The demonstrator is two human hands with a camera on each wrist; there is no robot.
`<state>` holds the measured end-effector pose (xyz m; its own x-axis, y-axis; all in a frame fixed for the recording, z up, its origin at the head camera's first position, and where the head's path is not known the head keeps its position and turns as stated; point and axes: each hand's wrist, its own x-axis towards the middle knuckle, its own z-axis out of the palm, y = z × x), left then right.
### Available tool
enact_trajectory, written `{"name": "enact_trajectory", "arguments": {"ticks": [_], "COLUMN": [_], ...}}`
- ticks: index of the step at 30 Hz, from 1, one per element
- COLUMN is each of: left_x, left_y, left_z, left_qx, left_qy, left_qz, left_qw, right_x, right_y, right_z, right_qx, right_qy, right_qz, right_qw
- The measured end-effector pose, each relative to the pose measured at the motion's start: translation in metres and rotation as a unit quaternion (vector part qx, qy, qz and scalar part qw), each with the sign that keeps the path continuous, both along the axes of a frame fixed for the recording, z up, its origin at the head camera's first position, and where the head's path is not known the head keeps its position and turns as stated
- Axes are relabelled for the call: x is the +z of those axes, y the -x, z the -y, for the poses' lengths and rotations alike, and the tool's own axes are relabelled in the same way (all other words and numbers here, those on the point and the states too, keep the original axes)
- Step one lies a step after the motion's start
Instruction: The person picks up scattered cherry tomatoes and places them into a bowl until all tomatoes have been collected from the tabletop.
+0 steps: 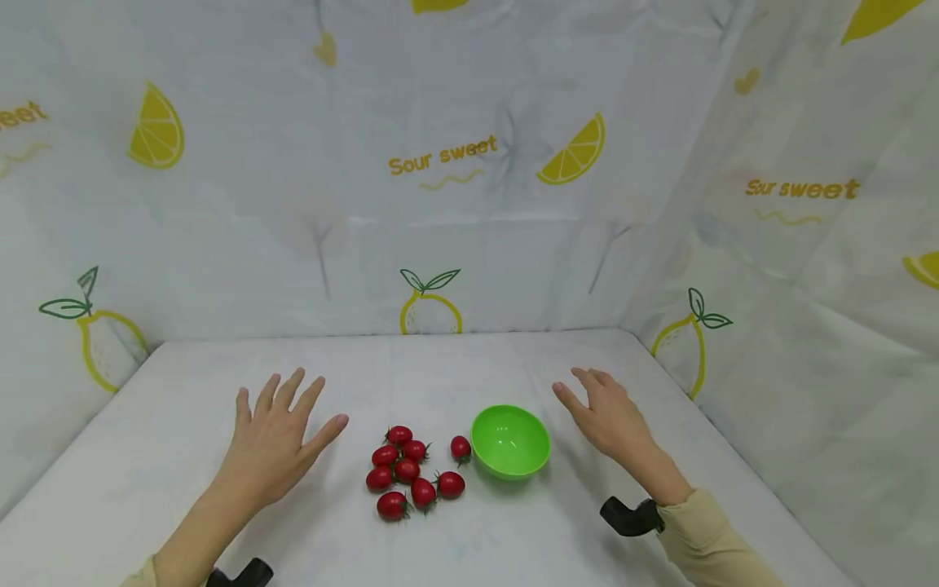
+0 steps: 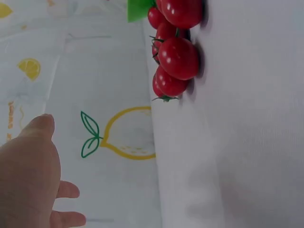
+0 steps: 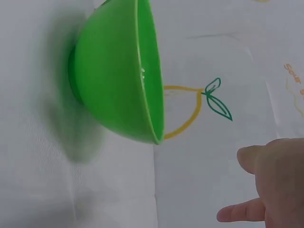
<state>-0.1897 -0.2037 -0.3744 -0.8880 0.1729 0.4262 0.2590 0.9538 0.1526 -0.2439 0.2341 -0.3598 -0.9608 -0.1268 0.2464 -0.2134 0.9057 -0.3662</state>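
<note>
Several red cherry tomatoes (image 1: 407, 470) with green stems lie in a loose cluster at the middle of the table. Just right of them stands a bright green bowl (image 1: 511, 456), upright, its visible inside bare; one tomato (image 1: 460, 447) lies close by its left side. Fingers spread, my left hand (image 1: 273, 448) hovers left of the cluster and holds nothing. My right hand (image 1: 609, 416) is above the table to the right of the bowl, fingers extended, nothing in it. The bowl (image 3: 114, 71) shows large from the side in the right wrist view, apart from the thumb.
A white cloth covers the table (image 1: 330, 538). Behind it and along the sides hangs a white curtain (image 1: 257, 204) with lemon prints. Each wrist carries a black strap mount (image 1: 632, 517), and both sleeves are beige.
</note>
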Motion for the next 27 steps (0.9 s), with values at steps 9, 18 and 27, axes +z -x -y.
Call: {"name": "enact_trajectory", "arguments": {"ticks": [9, 18, 27], "left_x": [-0.006, -0.012, -0.019], "left_y": [-0.015, -0.033, -0.039], "left_z": [-0.017, -0.032, -0.044], "left_qx": [-0.043, -0.032, -0.006], "left_qy": [-0.132, -0.214, -0.264], "left_qz": [-0.006, 0.034, 0.063], "left_qw": [0.9903, 0.9757, 0.9625], "right_x": [-0.001, -0.01, -0.026], "right_y": [-0.009, -0.022, -0.026], "right_z": [0.015, 0.036, 0.05], "right_qx": [0.001, -0.045, -0.101], "right_qy": [0.134, 0.231, 0.325], "right_qz": [0.043, 0.104, 0.099], "right_qw": [0.99, 0.966, 0.935]}}
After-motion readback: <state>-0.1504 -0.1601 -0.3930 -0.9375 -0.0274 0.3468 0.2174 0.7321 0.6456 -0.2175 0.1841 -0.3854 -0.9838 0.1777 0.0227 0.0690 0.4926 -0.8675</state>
